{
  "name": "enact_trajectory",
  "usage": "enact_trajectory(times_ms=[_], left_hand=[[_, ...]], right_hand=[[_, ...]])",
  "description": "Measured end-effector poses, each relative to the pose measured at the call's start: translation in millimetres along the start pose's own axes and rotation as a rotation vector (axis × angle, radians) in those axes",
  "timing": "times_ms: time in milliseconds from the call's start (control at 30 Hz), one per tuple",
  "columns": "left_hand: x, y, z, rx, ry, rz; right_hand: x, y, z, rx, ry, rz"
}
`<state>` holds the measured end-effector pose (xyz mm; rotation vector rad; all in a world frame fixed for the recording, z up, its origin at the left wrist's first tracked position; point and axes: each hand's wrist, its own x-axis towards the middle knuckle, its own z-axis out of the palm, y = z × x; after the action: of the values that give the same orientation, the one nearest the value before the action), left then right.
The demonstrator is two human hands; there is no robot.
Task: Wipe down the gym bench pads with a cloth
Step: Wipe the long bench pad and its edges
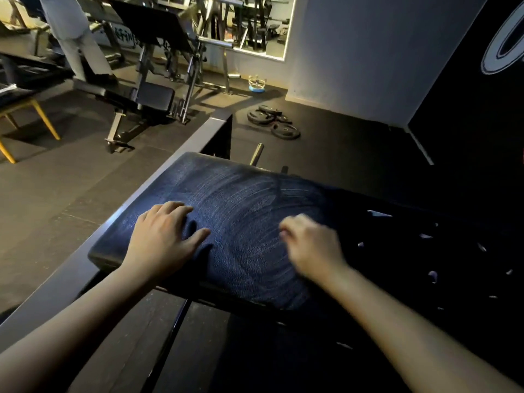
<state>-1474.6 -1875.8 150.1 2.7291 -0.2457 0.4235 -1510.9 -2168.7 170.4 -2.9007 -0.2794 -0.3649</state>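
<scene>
A dark blue padded bench pad (241, 199) lies in front of me, with arcs of wipe streaks across its top. My left hand (161, 239) rests flat on the pad's left part, fingers spread. My right hand (309, 242) is blurred over the middle of the pad, its fingers curled. It holds the edge of a black cloth (411, 251) with pale flecks, which spreads over the right side of the pad. That side is in deep shadow.
A grey metal beam (170, 163) runs along the pad's left side. Weight plates (272, 120) lie on the floor beyond. Another bench and rack (153, 92) stand at the back left, where a person's legs (79, 52) are visible. A black wall panel (467, 109) rises on the right.
</scene>
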Motion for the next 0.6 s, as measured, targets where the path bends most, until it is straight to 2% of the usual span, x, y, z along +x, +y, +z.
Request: enact_trajectory(times_ms=[67,133,233,300,367,433,467,500,600], left_hand=[[1,-4,8,0.024,0.049,0.011],[-2,-2,17,0.057,0.092,0.037],[-4,-1,24,0.036,0.173,0.041],[-4,-4,25,0.023,0.186,0.031],[-7,-8,24,0.01,0.186,0.018],[-6,-10,23,-0.007,0.189,0.0],[-6,-10,23,-0.012,0.186,-0.013],[-5,-10,23,-0.015,0.177,-0.024],[-4,-5,23,-0.016,0.144,-0.042]], right_hand=[[42,58,-3,-0.143,0.001,0.233],[88,83,0,-0.217,0.004,0.366],[141,46,27,-0.155,0.031,0.397],[149,-14,45,-0.045,0.022,0.276],[121,-72,47,0.048,-0.078,0.008],[77,-83,38,0.123,-0.146,-0.215],[65,-66,33,0.135,-0.129,-0.24],[60,-40,26,0.106,-0.101,-0.179],[85,59,4,-0.097,-0.011,0.25]])
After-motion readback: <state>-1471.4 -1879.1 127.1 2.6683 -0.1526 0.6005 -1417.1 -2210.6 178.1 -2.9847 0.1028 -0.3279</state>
